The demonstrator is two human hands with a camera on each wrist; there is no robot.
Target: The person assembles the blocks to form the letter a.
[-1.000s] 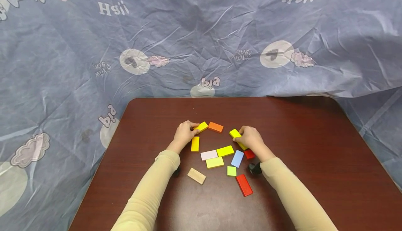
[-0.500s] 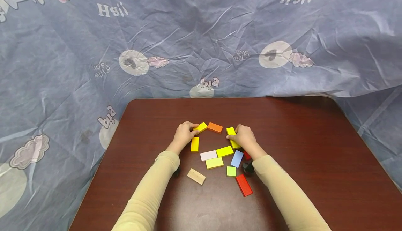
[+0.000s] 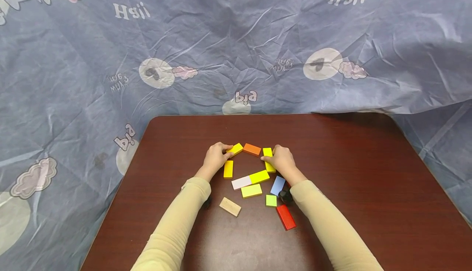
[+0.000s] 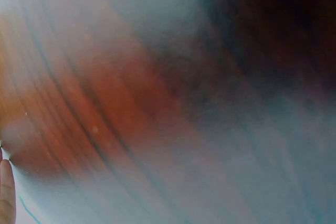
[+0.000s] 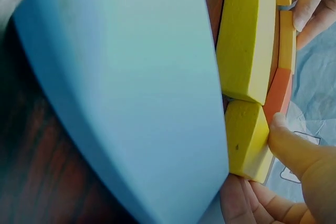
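Observation:
My left hand [image 3: 215, 156] pinches a yellow wooden block [image 3: 236, 149] at the upper left of the group. Thumb and fingers of my right hand [image 3: 283, 159] grip another yellow block [image 3: 268, 160], also close in the right wrist view [image 5: 244, 140]. Between these two lies an orange block [image 3: 252, 150]. Below my left fingers is a yellow-orange block [image 3: 228, 169]. A bright yellow block [image 3: 259, 177] lies end to end with a pale pink block [image 3: 241, 183], close under the right-held block. The left wrist view is mostly blurred tabletop.
Nearer me on the dark red-brown table [image 3: 350, 156] lie a pale yellow block [image 3: 251, 191], a blue block [image 3: 277, 185], a small green block [image 3: 271, 200], a red block [image 3: 286, 217] and a plain wood block [image 3: 230, 206]. A patterned cloth [image 3: 206, 37] hangs behind.
My right hand has moved left with its yellow block, bringing it close to the orange block and turning it straighter. The bright yellow and pink blocks have shifted slightly left. My left hand stays put.

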